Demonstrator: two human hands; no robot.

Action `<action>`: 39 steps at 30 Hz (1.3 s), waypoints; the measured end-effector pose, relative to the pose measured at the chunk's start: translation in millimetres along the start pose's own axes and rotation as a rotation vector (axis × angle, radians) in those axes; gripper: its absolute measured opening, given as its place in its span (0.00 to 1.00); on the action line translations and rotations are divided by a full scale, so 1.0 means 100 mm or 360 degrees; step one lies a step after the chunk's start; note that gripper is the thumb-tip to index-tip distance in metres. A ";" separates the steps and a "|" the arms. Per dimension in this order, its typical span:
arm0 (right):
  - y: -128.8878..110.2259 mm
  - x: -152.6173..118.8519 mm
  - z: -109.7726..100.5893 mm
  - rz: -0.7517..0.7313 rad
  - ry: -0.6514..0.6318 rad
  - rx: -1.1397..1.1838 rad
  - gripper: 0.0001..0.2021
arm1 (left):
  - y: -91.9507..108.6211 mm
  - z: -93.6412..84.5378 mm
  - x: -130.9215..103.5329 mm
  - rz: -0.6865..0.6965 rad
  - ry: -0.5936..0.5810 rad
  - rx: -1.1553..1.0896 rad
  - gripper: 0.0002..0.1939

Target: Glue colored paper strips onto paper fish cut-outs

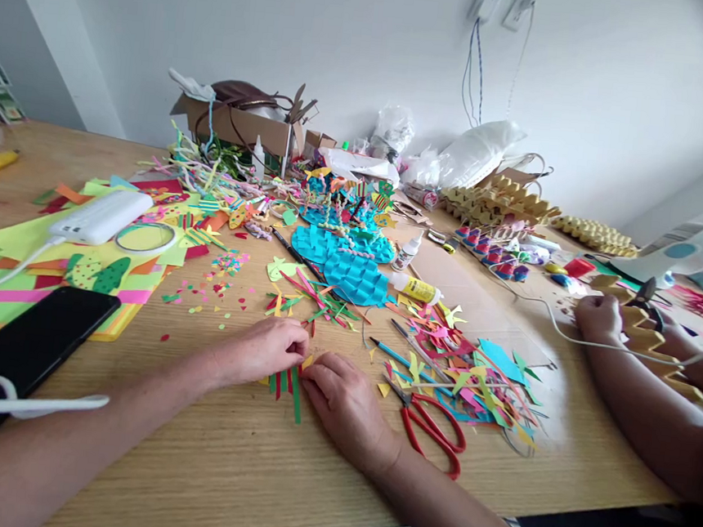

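Small green and red paper strips [285, 383] lie on the table between my two hands. My left hand [271, 347], palm down with curled fingers, is closed over the upper end of these strips. Close by on the right, my right hand [343, 398] also has its fingers bent, their tips beside a small orange paper piece [307, 361]; what they pinch, if anything, is hidden. Red-handled scissors [432, 426] rest just right of my right hand. Beyond the hands sits a folded blue paper model [351, 268] with small colourful paper fish on its far part.
A black phone [42, 343], white power bank [103, 215] and coloured paper sheets [21, 243] lie left. Glue bottles [416, 289], a blue pencil [405, 358] and paper scraps [476, 381] spread right. A co-worker's hands [599, 318] hold a cut egg carton [646, 338] beside a white cable.
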State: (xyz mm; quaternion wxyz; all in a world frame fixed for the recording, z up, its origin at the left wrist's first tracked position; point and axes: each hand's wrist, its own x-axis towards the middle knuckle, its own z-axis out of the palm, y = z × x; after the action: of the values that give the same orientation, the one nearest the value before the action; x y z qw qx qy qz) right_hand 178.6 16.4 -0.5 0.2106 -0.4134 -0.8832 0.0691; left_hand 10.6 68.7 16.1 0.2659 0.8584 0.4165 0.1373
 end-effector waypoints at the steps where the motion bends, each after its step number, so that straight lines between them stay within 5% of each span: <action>1: 0.00 0.00 0.00 0.0002 -0.0002 0.0003 0.08 | 0.00 0.00 0.00 0.0007 0.0003 0.0006 0.07; 39: -0.02 0.00 -0.02 -0.0033 -0.0020 -0.0048 0.08 | -0.06 0.04 0.01 0.0054 0.0005 0.0146 0.06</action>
State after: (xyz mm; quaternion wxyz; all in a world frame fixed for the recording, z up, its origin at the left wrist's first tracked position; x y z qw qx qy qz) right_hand 178.0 15.3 1.9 0.1995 -0.4070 -0.8896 0.0561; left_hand 9.5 71.0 9.2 0.2233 0.8764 0.4083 0.1238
